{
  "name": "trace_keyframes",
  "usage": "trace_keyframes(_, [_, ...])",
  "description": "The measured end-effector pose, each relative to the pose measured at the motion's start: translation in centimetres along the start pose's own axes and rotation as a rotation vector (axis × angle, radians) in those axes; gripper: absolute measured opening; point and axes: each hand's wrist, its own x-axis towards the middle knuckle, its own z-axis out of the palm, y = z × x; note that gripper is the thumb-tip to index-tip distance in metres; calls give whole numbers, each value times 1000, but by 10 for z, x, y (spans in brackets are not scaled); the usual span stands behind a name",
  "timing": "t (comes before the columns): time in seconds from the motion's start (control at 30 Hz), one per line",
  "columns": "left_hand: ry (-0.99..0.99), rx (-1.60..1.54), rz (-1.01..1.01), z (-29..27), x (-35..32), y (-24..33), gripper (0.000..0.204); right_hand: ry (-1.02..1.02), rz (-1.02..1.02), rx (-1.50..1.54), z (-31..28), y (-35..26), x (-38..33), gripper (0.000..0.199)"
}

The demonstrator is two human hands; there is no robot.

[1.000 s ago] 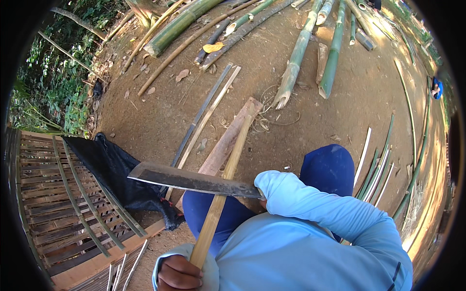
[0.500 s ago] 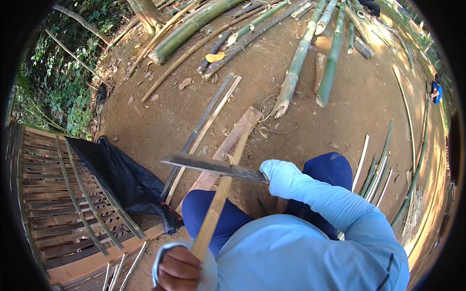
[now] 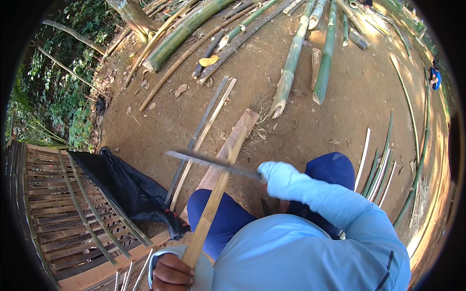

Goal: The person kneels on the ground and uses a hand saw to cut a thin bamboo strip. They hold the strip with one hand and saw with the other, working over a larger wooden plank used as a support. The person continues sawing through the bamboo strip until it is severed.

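Note:
My left hand [image 3: 171,272], at the lower left, is closed around the near end of a pale bamboo strip [image 3: 209,213]. The strip slants up over my left knee, and its far part lies along a flat reddish wooden board [image 3: 245,120]. My right hand [image 3: 264,181] is mostly hidden by its light blue sleeve and holds a machete [image 3: 206,160] at the handle end. The dark, slightly blurred blade crosses the strip, pointing left. Whether its edge touches the strip, I cannot tell.
Left of the board lie two long thin slats [image 3: 212,113]. A black cloth [image 3: 124,182] hangs by a slatted bamboo platform [image 3: 82,213]. Green bamboo poles [image 3: 290,65] lie ahead, thin strips [image 3: 379,174] at right. A person in blue [image 3: 435,79] sits far right.
The machete blade has turned and shows a narrower side, its tip a little higher. The bamboo strip now shows a broader flat face. The whole view has shifted slightly.

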Motion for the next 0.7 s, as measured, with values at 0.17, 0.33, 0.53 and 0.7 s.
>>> trace_keyframes(0.17, [51, 26, 41, 0, 4, -7, 21, 10, 140, -28, 8, 8, 11, 21])
trace_keyframes(0.33, [-9, 10, -28, -7, 6, -4, 18, 9, -115, -95, -5, -25, -16, 20])
trace_keyframes(0.53, [-84, 20, -67, -6, 14, -3, 17, 156, 165, -40, 32, 126, 81, 21])
trace_keyframes(0.7, [-47, 25, -29, -12, 7, -3, 14, 72, -79, -119, 2, 30, 32, 22])
